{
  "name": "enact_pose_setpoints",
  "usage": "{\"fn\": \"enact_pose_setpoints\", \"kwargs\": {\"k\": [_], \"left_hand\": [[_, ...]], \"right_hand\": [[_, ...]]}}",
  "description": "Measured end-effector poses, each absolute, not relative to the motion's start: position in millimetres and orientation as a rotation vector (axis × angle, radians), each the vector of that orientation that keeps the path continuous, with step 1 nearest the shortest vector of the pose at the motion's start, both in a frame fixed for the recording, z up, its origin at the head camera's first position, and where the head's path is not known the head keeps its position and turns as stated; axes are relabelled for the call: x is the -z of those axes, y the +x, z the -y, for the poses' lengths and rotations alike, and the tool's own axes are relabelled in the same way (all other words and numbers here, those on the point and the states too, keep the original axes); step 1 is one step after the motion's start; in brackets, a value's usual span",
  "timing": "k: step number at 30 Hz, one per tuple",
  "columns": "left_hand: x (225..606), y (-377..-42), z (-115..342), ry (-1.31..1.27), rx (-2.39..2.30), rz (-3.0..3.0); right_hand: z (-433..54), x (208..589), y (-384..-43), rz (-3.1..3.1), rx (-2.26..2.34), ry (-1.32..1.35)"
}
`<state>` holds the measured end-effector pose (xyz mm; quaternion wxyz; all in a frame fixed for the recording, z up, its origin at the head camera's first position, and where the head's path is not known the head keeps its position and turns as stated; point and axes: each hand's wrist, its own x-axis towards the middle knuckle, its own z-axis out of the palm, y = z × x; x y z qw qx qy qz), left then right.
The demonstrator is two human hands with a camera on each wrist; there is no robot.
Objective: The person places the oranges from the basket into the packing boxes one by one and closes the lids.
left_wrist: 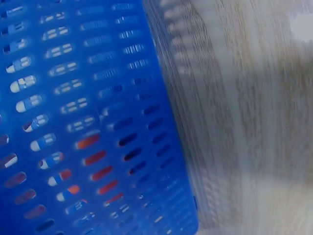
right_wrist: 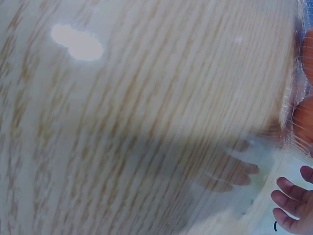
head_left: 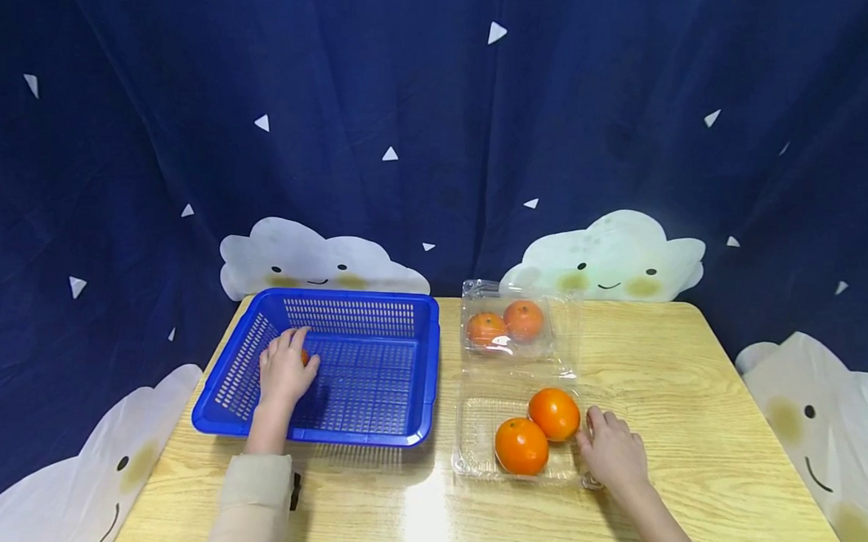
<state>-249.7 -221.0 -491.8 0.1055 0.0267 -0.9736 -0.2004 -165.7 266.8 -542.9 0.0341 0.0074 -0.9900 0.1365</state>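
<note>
Inside a blue plastic basket (head_left: 423, 369), my left hand (head_left: 285, 370) has its fingers bent over an orange (head_left: 305, 357), mostly hidden by the hand. In the left wrist view, orange colour shows through the slots of the basket wall (left_wrist: 105, 110). A clear plastic box (head_left: 481, 425) holds two oranges, one front left (head_left: 521, 446) and one back right (head_left: 554, 414). At the box's right side is my right hand (head_left: 616, 454), fingers spread and slightly bent, holding nothing. Its fingertips are close to the box edge; contact cannot be told.
Behind the open box, two more oranges (head_left: 523, 320) show through clear plastic (head_left: 563, 335). Everything stands on a wood-grain table (head_left: 643, 356). A dark blue curtain (head_left: 444, 83) with clouds hangs along the back and sides.
</note>
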Motion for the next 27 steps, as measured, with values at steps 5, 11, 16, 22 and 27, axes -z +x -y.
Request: {"fn": "enact_pose_setpoints", "kwargs": {"k": [5,11,16,22,27], "left_hand": [[492.3,-251.9,228.4,0.111,0.603,2.914],[494.0,-253.3,235.6,0.14,0.576,2.947],[498.1,-254.6,240.8,0.167,0.568,2.996],[500.6,-256.1,243.6,0.169,0.592,3.033],[501.9,-257.0,243.8,0.174,0.584,3.055]], "right_hand": [[-266.6,542.1,-165.6,3.039,-0.416,0.026],[-266.3,541.7,-165.3,3.045,-0.409,0.028],[-266.3,541.5,-165.3,3.048,-0.411,0.028],[-266.6,542.1,-165.6,3.051,-0.413,0.021],[-266.5,542.1,-165.5,3.055,-0.416,0.017]]}}
